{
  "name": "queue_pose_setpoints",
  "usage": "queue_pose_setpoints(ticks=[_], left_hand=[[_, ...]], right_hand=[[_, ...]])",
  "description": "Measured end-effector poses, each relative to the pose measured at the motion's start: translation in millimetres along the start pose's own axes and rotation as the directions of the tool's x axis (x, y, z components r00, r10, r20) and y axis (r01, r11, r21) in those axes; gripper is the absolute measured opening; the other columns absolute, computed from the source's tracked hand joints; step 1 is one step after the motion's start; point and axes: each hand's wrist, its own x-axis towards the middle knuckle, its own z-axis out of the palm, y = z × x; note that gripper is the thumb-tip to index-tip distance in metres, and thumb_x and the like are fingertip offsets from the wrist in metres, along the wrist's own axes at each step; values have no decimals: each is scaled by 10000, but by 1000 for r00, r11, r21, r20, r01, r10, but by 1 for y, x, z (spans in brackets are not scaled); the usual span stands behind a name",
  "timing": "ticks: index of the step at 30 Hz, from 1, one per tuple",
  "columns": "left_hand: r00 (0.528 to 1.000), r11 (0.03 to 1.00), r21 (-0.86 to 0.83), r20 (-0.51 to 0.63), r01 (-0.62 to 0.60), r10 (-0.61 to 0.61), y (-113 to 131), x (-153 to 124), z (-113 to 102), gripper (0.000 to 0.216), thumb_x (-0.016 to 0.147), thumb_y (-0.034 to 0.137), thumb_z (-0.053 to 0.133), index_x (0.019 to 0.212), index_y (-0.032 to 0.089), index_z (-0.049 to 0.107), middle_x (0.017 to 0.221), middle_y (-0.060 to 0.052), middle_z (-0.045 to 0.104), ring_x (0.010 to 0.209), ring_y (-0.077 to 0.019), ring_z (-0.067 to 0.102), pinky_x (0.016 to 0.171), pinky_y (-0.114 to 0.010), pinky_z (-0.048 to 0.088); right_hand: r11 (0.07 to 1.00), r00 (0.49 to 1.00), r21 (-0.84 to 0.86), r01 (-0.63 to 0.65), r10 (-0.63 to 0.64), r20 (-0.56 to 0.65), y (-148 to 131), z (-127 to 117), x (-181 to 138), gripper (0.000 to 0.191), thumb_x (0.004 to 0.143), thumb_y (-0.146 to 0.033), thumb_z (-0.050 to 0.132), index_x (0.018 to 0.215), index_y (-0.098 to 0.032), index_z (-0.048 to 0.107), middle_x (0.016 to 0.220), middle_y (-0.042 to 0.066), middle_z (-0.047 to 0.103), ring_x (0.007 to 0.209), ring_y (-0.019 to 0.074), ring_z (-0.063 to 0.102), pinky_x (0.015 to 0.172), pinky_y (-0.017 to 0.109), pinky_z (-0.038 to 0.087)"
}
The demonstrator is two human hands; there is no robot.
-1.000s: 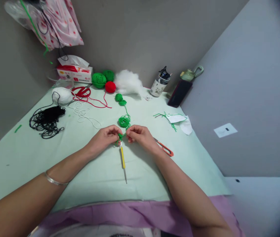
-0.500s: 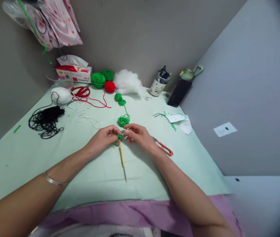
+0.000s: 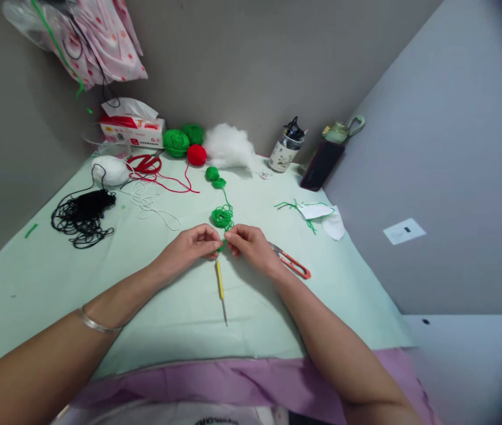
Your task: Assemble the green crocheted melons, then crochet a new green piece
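Observation:
My left hand [image 3: 191, 245] and my right hand [image 3: 251, 245] meet at the middle of the pale green table cover [image 3: 166, 307]. Both pinch a small green yarn piece [image 3: 221, 243] between their fingertips. The piece is mostly hidden by my fingers. Its strand runs back to a loose green yarn tangle [image 3: 223, 217] just behind my hands. A yellow-handled crochet hook [image 3: 220, 289] lies on the cover just below my hands, its metal tip pointing toward me. Orange thread snips [image 3: 292, 265] lie beside my right wrist.
At the back stand green yarn balls [image 3: 177, 142], a red yarn ball [image 3: 197, 154], white stuffing [image 3: 229, 147], a tissue box [image 3: 132, 131] and a jar [image 3: 284, 153]. Black yarn [image 3: 83, 215], white yarn [image 3: 111, 170] and red scissors [image 3: 145, 164] lie left. White scraps [image 3: 324, 217] lie right.
My fingertips have closed together over the small green piece, which now shows less. Both hands edged slightly toward the far yarn tangle. The hook has stayed in place.

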Motion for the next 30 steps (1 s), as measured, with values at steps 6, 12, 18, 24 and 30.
queue_pose_setpoints(ticks=[6,12,18,24,30], left_hand=[[999,999,9,-35,-32,32,-1,0,3,231,717,285,802,832,204,619,781,26,658,736,-151,658,762,-313,538],[999,999,36,-54,-1,3,0,0,2,146,732,304,759,788,183,699,825,-28,741,805,-197,718,858,-373,565],[995,995,89,-96,42,-34,2,0,-1,165,726,300,769,835,180,795,887,-63,803,920,-253,745,956,-410,539],[994,997,38,-88,65,-61,2,0,-2,301,771,438,780,891,167,828,982,-83,827,993,-279,746,1022,-438,526],[995,997,-37,-61,75,-77,-3,2,-7,372,757,513,812,890,166,826,963,-81,830,990,-269,746,1037,-434,527]], right_hand=[[990,996,116,-80,74,53,3,2,2,479,662,-606,853,679,-177,642,639,-7,632,535,100,517,539,265,430],[970,984,191,-152,130,123,-1,1,0,478,604,-583,883,730,-160,699,725,38,679,579,110,566,577,280,491],[993,998,105,-49,46,31,-1,5,-2,320,715,-474,808,758,-177,698,654,8,643,576,125,552,597,293,465],[977,979,-139,163,-178,-101,3,17,-11,86,819,-274,727,774,-204,708,746,0,620,683,143,529,664,292,408],[589,850,-685,429,-519,85,13,17,-16,154,979,-222,584,977,-210,738,856,39,673,730,151,591,667,267,428]])
